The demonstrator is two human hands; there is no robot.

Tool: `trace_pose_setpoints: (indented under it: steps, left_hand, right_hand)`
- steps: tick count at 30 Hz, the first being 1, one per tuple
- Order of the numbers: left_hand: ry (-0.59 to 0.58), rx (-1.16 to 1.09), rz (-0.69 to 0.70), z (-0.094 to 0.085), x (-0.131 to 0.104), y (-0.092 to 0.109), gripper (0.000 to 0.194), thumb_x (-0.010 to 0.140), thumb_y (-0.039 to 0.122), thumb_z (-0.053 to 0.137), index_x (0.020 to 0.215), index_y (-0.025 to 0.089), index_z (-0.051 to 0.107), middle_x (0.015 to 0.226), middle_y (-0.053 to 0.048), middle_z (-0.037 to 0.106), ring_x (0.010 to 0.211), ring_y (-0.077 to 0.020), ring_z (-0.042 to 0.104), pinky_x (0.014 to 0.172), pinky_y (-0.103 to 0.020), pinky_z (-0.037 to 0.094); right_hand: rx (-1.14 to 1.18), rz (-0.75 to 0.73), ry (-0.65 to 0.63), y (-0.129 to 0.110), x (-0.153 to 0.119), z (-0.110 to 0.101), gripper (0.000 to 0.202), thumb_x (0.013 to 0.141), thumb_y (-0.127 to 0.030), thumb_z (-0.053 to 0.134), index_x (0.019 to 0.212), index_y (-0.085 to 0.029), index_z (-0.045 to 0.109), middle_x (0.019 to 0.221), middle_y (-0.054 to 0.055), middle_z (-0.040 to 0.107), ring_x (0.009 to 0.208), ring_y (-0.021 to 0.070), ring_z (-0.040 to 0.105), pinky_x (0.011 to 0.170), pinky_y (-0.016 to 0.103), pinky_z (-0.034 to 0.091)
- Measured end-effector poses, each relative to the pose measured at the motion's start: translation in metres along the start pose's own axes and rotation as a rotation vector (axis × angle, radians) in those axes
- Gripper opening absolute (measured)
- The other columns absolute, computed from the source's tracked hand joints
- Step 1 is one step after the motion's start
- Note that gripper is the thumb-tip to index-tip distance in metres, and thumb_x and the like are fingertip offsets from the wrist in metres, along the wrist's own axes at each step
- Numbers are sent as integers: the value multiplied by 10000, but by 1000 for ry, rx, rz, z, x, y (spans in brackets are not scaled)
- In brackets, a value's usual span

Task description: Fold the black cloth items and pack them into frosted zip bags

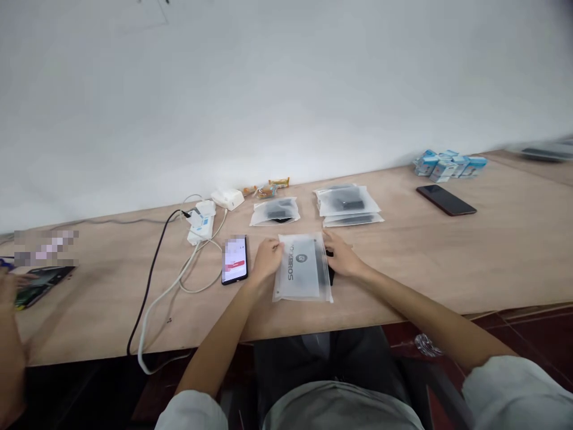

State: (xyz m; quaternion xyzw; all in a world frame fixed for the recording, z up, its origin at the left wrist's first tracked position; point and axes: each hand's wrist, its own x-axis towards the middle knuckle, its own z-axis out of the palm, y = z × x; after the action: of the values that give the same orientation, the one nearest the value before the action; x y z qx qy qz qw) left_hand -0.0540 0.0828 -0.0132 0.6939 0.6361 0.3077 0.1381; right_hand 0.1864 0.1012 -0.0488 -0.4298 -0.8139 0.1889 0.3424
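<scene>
A frosted plastic pouch (302, 278) with dark printed lettering and a round logo lies flat near the table's front edge. My left hand (267, 258) is at its upper left edge, fingers curled against the plastic. On the other side, my right hand (341, 254) is at the upper right edge, its fingers bent and partly hidden. A black item (330, 275) shows beside the pouch, just below my right hand; how far it reaches under the plastic is unclear.
Behind lie a pouch (275, 211) and a pouch stack (348, 203). A lit phone (234, 259), power strip (201, 228) and cables (152, 310) are left. Rightward are a dark phone (446, 199) and small blue-white boxes (449, 165). Another person's hand (9, 286) is far left.
</scene>
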Motion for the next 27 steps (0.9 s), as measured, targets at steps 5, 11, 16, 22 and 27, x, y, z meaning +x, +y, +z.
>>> trace_pose_setpoints:
  steps: [5,11,16,22,27]
  left_hand:
    - [76,251,-28,-36,4,-23,331,913,265,402,702,176,641,906,-102,679,951,-226,603,908,-361,455]
    - [213,501,-184,-65,0,-31,344,930,336,405,981,127,673,1177,-198,600,1146,-339,525,951,-484,422]
    - [251,594,-75,-41,-19,-14,368,916,390,451,1101,137,643,1284,-200,537,1189,-384,474,925,-524,433]
    - [210,591,19,-23,-28,-15,298,916,333,456,1065,161,647,1301,-169,536,1210,-357,461,934,-492,438]
    - [231,576,58,-23,-26,-21,281,921,324,454,1050,169,650,1285,-161,544,1207,-351,469,920,-478,445]
  right_hand:
    - [25,48,-13,31,-13,-40,108,808,-261,649,706,-225,648,1368,71,572,1320,330,477,1015,519,476]
    - [-173,171,15,69,-30,-100,142,781,-373,678,831,-241,693,1316,100,610,1258,353,531,1014,549,458]
    - [-479,441,100,61,-51,-105,433,799,-607,598,664,-199,652,1193,188,659,1153,412,589,942,553,477]
    - [-244,360,63,64,-58,-91,236,785,-449,647,774,-215,679,1025,132,729,1037,351,663,852,470,545]
    - [-263,386,138,81,-57,-125,283,708,-388,716,501,-265,567,893,79,742,1103,361,626,923,492,520]
